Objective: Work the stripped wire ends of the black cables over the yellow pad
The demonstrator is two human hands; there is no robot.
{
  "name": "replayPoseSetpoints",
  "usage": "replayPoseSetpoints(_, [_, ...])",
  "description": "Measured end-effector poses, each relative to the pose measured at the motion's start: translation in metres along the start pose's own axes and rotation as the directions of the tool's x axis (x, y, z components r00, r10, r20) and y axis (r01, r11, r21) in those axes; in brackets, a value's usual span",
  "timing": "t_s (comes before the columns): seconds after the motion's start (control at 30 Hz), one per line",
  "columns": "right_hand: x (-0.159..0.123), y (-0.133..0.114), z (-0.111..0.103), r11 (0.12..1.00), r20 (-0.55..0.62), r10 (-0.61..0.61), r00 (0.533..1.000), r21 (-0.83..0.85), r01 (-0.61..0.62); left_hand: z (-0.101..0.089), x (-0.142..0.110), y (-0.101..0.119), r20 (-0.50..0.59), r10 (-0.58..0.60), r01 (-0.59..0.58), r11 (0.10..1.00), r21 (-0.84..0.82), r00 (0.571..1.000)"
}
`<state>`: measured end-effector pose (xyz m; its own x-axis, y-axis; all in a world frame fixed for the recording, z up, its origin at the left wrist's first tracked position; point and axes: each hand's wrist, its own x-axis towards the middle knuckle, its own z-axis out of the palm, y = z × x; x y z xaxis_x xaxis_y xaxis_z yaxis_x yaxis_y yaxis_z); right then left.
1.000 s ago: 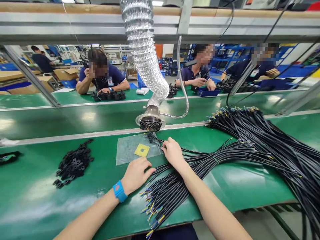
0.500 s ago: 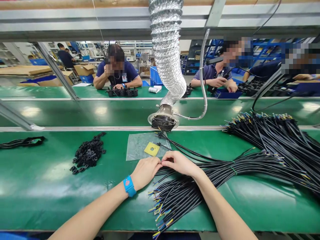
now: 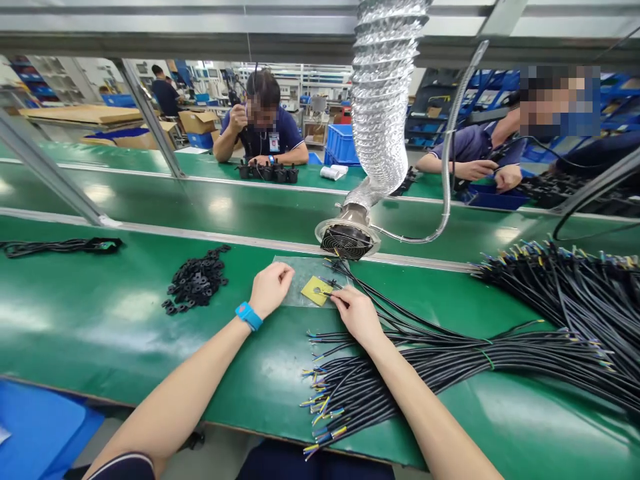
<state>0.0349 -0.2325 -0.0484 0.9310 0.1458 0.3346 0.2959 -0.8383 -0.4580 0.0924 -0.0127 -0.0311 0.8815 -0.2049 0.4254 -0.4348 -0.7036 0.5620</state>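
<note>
Black cable [image 3: 327, 294] in right hand [image 3: 359, 315]

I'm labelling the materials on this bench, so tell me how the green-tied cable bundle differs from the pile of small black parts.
The cable bundle is made of long, thin strands; the pile is made of small, chunky pieces. The bundle is gathered by a green tie, while the pile lies loose. The bundle shows blue and yellow wire ends; the pile looks plain black. Both are mainly black and lie on the green tabletop.
</note>
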Motion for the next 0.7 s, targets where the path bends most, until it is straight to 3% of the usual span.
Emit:
replayPoseSetpoints(0.1, [-0.001, -0.002, 0.001, 0.963, 0.104, -0.071, 0.992, -0.252, 0.096, -0.007, 0.009, -0.011, -0.052, -0.082, 0.087, 0.993, 0.085, 0.995])
replayPoseSetpoints(0.2, [-0.002, -0.006, 0.000, 0.884, 0.187, -0.169, 0.968, -0.405, 0.233, -0.019, 0.015, -0.019, -0.051, -0.129, 0.139, 0.953, 0.270, 0.990])
replayPoseSetpoints(0.33, [-0.001, -0.006, 0.000, 0.827, 0.208, -0.259, 0.943, -0.457, 0.328, -0.044, 0.022, -0.040, -0.067, -0.207, 0.207, 0.787, 0.581, 0.976])
replayPoseSetpoints(0.4, [-0.002, -0.006, 0.000, 0.835, 0.174, -0.260, 0.950, -0.454, 0.312, -0.055, 0.023, -0.054, -0.118, -0.244, 0.258, 0.693, 0.673, 0.962])
replayPoseSetpoints(0.5, [-0.005, -0.006, -0.003, 0.900, 0.021, -0.207, 0.978, -0.389, 0.199, -0.062, 0.023, -0.074, -0.160, -0.300, 0.318, 0.606, 0.729, 0.940])
replayPoseSetpoints(0.6, [-0.008, -0.006, -0.006, 0.970, -0.117, -0.114, 0.987, -0.227, 0.085, -0.059, 0.022, -0.087, -0.090, -0.338, 0.288, 0.600, 0.746, 0.937])
replayPoseSetpoints(0.7, [-0.010, -0.006, -0.008, 0.997, -0.134, -0.005, 0.991, -0.080, -0.006, -0.056, 0.022, -0.090, -0.033, -0.344, 0.255, 0.625, 0.738, 0.938])
